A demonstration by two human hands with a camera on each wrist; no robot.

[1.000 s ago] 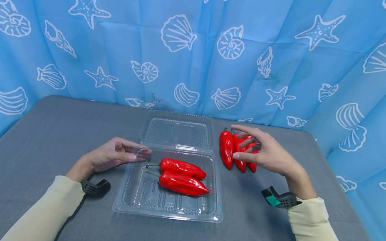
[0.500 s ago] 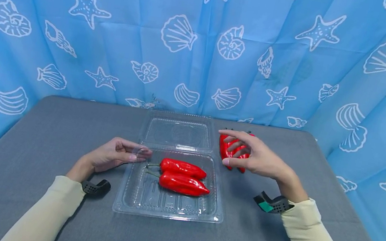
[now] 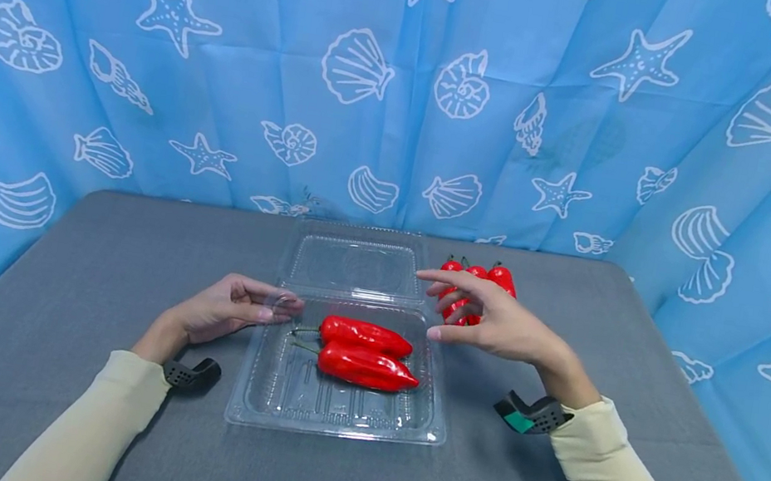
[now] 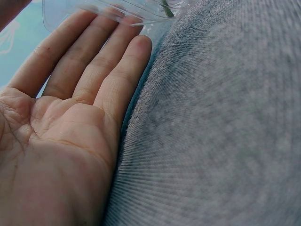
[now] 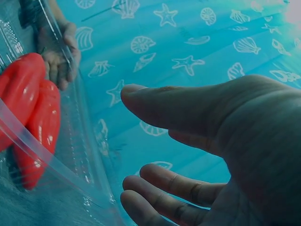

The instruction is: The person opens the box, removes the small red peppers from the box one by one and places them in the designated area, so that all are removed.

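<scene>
Centre of the head view, a clear clamshell box (image 3: 267,411) sits on the grey tabletop (image 3: 45,287), its lid (image 3: 355,265) folded back flat toward the curtain (image 3: 155,69). Inside the tray lie two red peppers (image 3: 364,351), side by side and touching, stems pointing to the left of the frame, tips to the right. The left hand (image 3: 231,307) lies on its side at the tray's upper-left corner, fingers straight and relaxed, fingertips (image 3: 280,308) right against the clear rim; it grips nothing. The left wrist view confirms it: palm open (image 4: 56,141), fingers extended (image 4: 108,56), their ends meeting the plastic edge (image 4: 117,12) at the top of the frame, the edge of the hand down on the grey cloth (image 4: 225,132). Over to the right of centre, the right hand (image 3: 493,325) hovers above the tabletop just past the tray's upper-right corner, fingers spread and loosely bent, thumb out, holding nothing. Behind it, a cluster of more peppers (image 3: 481,277) lies on the tabletop, partly hidden by the fingers; the green stems point toward the curtain. Whether the fingers touch that cluster cannot be told from here. The right wrist view shows the palm (image 5: 254,155) open, with the thumb and fingers apart and nothing between them, and at the left of the frame the two boxed peppers (image 5: 28,108) behind the clear wall, the other hand beyond them. Black wrist mounts sit on both cream sleeves.
</scene>
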